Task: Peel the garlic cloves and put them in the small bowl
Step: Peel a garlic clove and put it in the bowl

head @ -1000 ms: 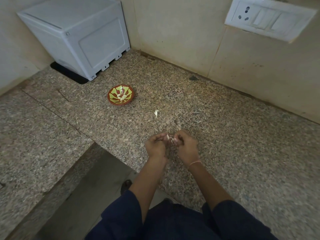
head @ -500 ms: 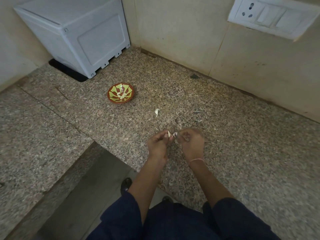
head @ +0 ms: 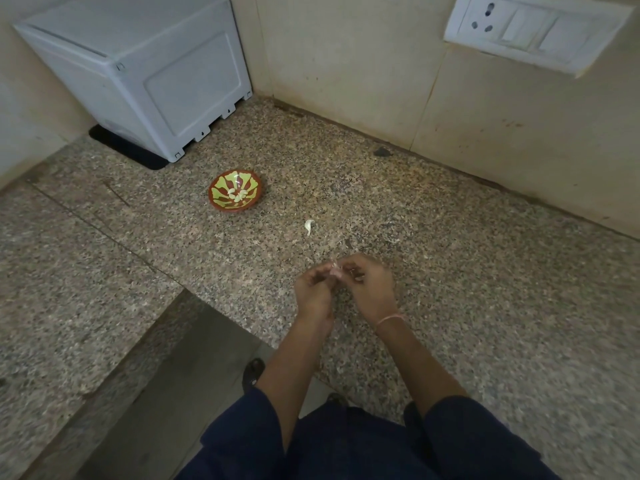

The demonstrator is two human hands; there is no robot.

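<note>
Clamping one garlic clove (head: 335,271), fingers (head: 357,262) of left hand (head: 313,287) and right hand (head: 373,285) meet.

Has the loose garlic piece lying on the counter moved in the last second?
No. The loose garlic piece keeps its place, right of and nearer than the small bowl.

home kitchen | granite counter (head: 485,306) | tiled wall (head: 346,64) | socket panel (head: 533,32)
</note>
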